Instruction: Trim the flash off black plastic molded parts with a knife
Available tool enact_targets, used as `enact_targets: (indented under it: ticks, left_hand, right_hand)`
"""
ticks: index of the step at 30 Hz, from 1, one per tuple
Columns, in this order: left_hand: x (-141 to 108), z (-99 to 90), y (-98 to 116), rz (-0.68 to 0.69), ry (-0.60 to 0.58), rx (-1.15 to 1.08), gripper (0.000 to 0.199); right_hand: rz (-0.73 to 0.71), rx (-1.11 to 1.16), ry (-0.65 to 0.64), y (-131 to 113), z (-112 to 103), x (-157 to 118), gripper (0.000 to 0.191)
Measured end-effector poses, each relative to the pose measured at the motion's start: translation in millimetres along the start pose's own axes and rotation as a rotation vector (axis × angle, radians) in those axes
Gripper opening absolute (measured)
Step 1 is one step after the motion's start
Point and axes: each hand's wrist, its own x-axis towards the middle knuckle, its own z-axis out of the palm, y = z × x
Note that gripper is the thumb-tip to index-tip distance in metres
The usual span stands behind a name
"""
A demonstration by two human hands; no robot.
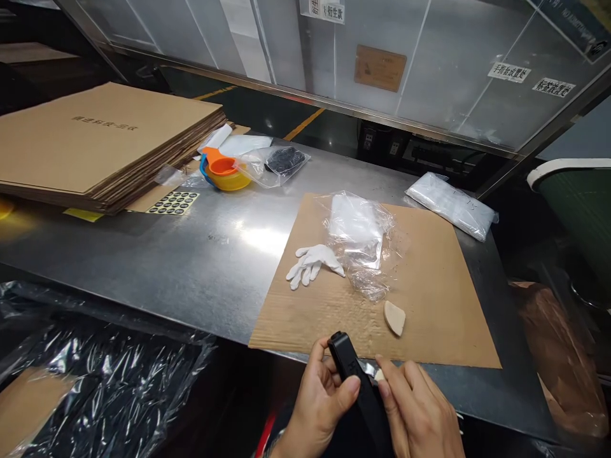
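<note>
My left hand is wrapped round a long black plastic part, tilted up over the table's front edge. My right hand pinches a small pale piece against the side of that part. Something shiny shows beside the piece, too small to name. Just beyond my hands, a beige wedge-shaped sponge lies on a flat cardboard sheet. A white glove rests on the same sheet, touching or close to clear plastic wrapping and a white packet.
Stacked cardboard covers the table's left end, by a dotted sticker sheet. Orange and yellow cups stand near a bagged dark item. A plastic-wrapped bundle lies back right. A framed panel spans the back.
</note>
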Motion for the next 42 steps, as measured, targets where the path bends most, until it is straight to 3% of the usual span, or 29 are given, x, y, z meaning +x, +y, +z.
enact_targets:
  ticks: [16, 23, 29, 35, 42]
  left_hand:
    - [0, 1.5, 6, -0.044, -0.023, 0.036, 0.059]
    - [1, -2.4, 9, -0.183, -0.056, -0.117, 0.042]
    - [6, -4.6, 13, -0.173, 0.012, -0.074, 0.031]
    - [12, 1.3, 9, -0.199, 0.014, -0.005, 0.036]
    - [22, -0.8, 2, -0.241, -0.034, 0.029, 0.035]
  right_hand:
    - [0.015, 0.041, 0.005, 5, -1, 0, 0.03]
    - [0.046, 0.006, -0.009, 7, -1, -2, 0.029]
    - [0.254, -0.233, 0.02, 38, 25, 1, 0.042]
    - [0.382, -0.382, 0.018, 74, 56, -8, 0.049]
    - [0.402, -0.278, -0.063, 77, 31, -29, 0.036]
